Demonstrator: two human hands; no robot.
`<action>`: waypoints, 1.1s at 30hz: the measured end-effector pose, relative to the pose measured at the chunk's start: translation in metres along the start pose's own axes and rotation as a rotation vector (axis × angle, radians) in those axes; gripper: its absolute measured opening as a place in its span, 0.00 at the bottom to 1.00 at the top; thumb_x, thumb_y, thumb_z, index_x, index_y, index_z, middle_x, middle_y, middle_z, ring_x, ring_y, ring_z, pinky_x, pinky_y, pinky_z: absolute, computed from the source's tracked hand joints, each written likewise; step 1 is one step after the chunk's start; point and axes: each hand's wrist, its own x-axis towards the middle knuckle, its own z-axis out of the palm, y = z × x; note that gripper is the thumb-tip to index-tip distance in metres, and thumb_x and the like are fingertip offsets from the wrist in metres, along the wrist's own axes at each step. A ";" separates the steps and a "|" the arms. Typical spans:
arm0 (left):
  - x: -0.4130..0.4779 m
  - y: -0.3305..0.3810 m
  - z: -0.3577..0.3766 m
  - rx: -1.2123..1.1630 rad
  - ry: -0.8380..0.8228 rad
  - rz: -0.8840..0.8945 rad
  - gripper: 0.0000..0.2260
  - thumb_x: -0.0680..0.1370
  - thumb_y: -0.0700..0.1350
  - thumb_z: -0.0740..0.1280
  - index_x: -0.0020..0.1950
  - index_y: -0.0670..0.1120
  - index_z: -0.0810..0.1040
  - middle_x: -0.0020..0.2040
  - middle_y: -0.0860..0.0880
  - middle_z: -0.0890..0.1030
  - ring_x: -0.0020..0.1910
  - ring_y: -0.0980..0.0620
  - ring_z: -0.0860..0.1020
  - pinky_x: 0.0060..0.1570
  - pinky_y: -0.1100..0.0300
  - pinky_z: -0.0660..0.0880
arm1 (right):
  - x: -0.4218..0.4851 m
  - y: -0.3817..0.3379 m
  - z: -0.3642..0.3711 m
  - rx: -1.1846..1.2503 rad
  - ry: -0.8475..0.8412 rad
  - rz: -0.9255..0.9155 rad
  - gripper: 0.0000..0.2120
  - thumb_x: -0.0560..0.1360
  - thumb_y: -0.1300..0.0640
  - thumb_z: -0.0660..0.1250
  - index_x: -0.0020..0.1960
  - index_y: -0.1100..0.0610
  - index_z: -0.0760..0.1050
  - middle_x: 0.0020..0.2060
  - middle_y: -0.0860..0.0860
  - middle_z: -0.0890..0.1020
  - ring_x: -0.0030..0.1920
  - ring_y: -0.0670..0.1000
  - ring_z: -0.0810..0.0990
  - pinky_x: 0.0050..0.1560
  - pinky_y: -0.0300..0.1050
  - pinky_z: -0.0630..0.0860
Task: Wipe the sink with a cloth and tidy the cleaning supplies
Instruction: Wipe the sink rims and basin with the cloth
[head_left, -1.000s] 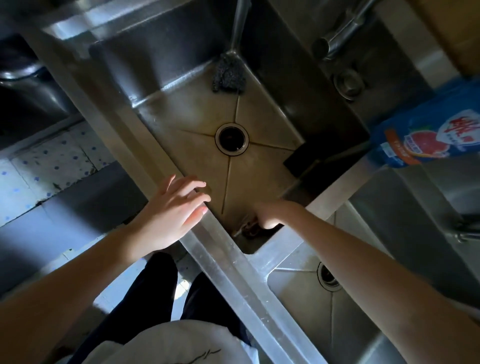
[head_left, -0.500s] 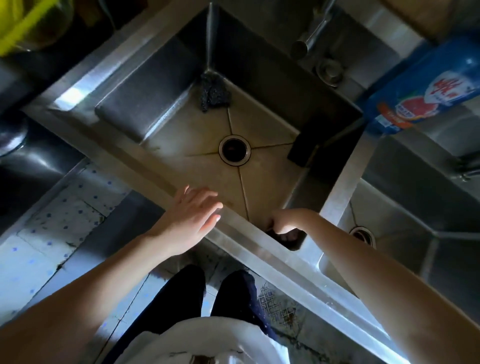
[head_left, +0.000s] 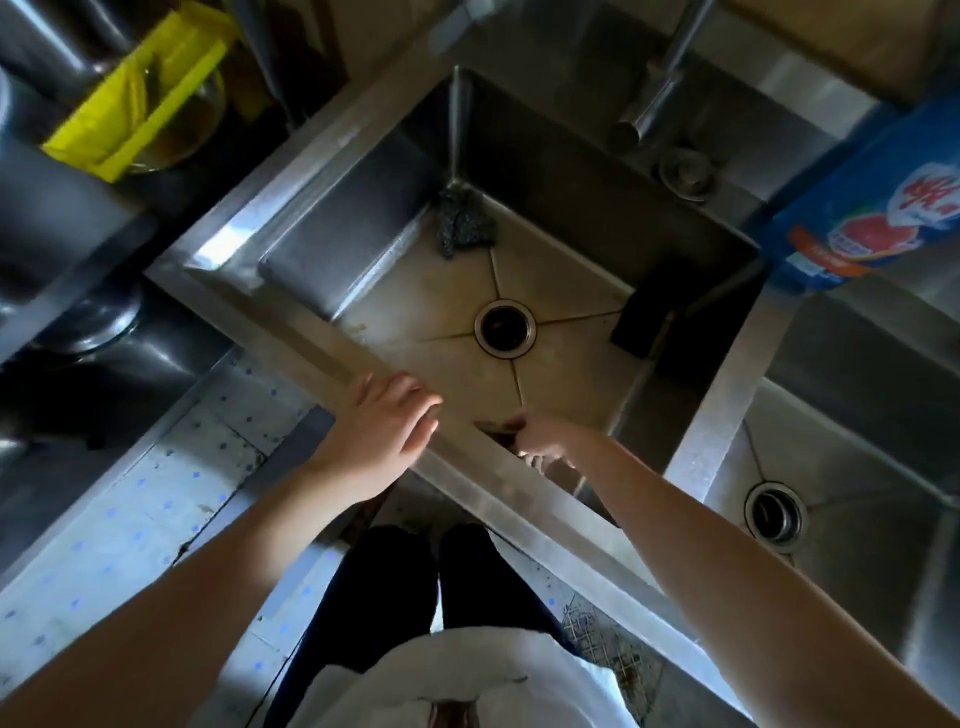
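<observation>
The left hand (head_left: 384, 441) lies flat, fingers straight, on the front rim of the sink (head_left: 291, 332), I'd judge to brace the lean. The right hand (head_left: 545, 439) reaches low against the near wall, fingers curled on a dark cloth (head_left: 496, 425). A scourer (head_left: 462, 221) sits in the far corner.
</observation>
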 end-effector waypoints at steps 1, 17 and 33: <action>-0.003 -0.001 -0.002 -0.011 -0.009 -0.020 0.14 0.77 0.51 0.55 0.53 0.48 0.76 0.52 0.48 0.78 0.49 0.43 0.76 0.56 0.50 0.61 | 0.001 -0.006 0.000 0.071 0.015 -0.060 0.18 0.79 0.68 0.59 0.68 0.61 0.70 0.44 0.62 0.80 0.38 0.58 0.80 0.34 0.41 0.78; 0.021 -0.045 -0.023 -0.024 -0.105 0.027 0.17 0.77 0.52 0.54 0.56 0.47 0.78 0.56 0.48 0.77 0.55 0.46 0.76 0.56 0.48 0.65 | -0.014 0.067 0.007 0.074 0.064 0.086 0.20 0.77 0.67 0.63 0.65 0.53 0.75 0.61 0.51 0.78 0.59 0.53 0.75 0.60 0.45 0.70; 0.029 -0.172 -0.057 -0.007 -0.129 0.026 0.16 0.77 0.51 0.54 0.56 0.47 0.78 0.57 0.47 0.77 0.56 0.45 0.76 0.55 0.46 0.66 | 0.068 -0.163 -0.002 0.242 0.088 -0.160 0.18 0.78 0.67 0.59 0.64 0.56 0.76 0.41 0.58 0.81 0.36 0.53 0.74 0.31 0.39 0.69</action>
